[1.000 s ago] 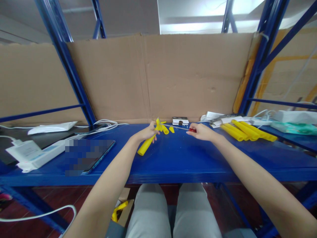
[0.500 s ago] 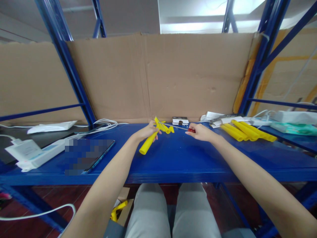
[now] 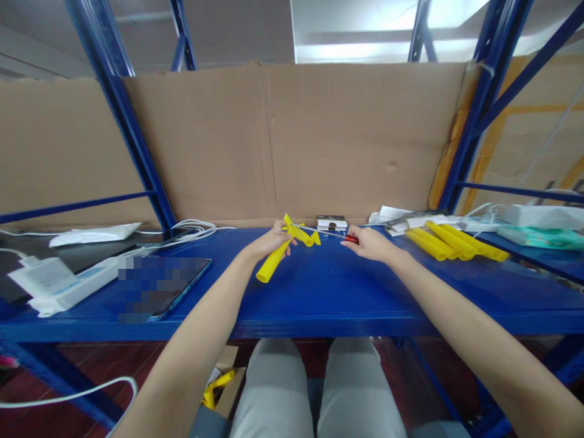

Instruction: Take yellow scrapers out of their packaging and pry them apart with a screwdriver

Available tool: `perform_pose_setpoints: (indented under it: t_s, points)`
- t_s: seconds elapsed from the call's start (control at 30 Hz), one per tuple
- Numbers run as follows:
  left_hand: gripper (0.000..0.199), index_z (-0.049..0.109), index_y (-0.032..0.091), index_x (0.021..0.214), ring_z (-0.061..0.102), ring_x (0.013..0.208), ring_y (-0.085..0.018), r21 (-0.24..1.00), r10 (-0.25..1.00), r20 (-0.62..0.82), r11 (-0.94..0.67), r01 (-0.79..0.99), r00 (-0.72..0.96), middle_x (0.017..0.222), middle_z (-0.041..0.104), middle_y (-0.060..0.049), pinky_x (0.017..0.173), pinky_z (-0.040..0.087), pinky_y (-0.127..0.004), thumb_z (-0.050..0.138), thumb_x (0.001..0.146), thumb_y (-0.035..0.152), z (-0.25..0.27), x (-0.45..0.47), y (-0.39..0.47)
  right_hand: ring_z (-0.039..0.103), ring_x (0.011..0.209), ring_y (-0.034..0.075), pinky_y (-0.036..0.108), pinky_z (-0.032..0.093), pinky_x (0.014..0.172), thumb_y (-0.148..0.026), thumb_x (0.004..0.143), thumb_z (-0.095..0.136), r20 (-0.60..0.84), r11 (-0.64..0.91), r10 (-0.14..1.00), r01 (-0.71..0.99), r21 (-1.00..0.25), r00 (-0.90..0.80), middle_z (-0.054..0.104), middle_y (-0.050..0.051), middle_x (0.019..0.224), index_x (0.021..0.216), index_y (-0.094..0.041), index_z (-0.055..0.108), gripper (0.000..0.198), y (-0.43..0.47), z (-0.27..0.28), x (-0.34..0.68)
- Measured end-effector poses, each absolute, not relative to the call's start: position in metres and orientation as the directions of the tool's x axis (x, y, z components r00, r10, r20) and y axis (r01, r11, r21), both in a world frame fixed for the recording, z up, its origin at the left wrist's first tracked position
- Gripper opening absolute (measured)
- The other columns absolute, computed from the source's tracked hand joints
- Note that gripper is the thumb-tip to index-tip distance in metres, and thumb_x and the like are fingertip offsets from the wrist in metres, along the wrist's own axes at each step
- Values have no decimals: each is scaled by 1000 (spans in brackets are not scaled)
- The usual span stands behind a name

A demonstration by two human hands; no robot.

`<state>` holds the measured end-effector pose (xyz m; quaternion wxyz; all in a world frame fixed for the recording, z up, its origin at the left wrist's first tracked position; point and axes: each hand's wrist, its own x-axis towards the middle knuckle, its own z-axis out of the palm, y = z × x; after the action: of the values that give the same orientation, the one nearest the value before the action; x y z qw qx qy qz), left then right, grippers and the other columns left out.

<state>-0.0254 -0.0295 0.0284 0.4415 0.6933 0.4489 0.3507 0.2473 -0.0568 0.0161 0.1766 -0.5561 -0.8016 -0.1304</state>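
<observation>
My left hand [image 3: 272, 240] is closed around a yellow plastic tube [image 3: 272, 263], whose open end slants down toward the front edge of the shelf. In my right hand [image 3: 365, 242] is the red handle of a screwdriver [image 3: 351, 239]. Its thin metal shaft runs left to the top of the tube by my left fingers; whether the tip is inside or only against the tube I cannot tell. Just right of the left hand, small yellow pieces [image 3: 316, 238] lie on the blue shelf [image 3: 337, 292], partly overlapped by the tube and fingers.
Several yellow tubes [image 3: 456, 243] lie at the right beside white packaging [image 3: 396, 216]. A small black-and-white box [image 3: 331, 222] stands at the back. To the left are a phone [image 3: 171, 286], a power strip [image 3: 86, 283] and white cables [image 3: 196, 228]. Cardboard [image 3: 328, 140] walls the back.
</observation>
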Motion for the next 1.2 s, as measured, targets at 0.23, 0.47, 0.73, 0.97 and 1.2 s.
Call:
perform_pose_setpoints:
  t_s: [0.23,0.47,0.73,0.97,1.2]
  points:
    - [33,28,23,108,52,45,-7,863,916,235,-350,363,326,80,58,1,45,44,-19,49,86,9,24,-23,-17,67,82,29,30,34,62,-41,95,43,466,240,840,961,138,-277,71,15,87,105,-16,55,30,-66,21,243]
    - [31,29,24,109,47,41,-4,827,890,319,-430,362,327,77,50,4,43,41,-17,43,86,8,22,-22,-15,65,85,28,30,34,62,-38,97,38,528,220,798,956,194,-290,69,18,98,108,-14,54,31,-71,23,240]
    - [34,27,26,118,45,43,-5,809,924,257,-367,460,284,76,49,4,42,42,-18,39,88,14,24,-19,-24,62,89,25,29,31,61,-27,96,34,585,203,731,930,306,-352,69,16,99,104,-15,57,27,-70,21,241]
    - [37,25,25,125,43,42,-5,763,887,344,-456,458,309,72,48,4,42,42,-18,37,91,18,19,-18,-16,64,80,27,29,33,60,-38,95,38,620,157,741,965,211,-256,70,15,87,105,-15,54,29,-65,20,246]
    - [39,25,27,128,41,41,-5,741,849,458,-529,413,265,72,45,4,37,40,-18,39,92,24,12,-18,-7,66,84,27,31,40,67,-41,96,33,585,261,762,959,115,-277,71,16,93,100,-14,58,36,-65,22,245]
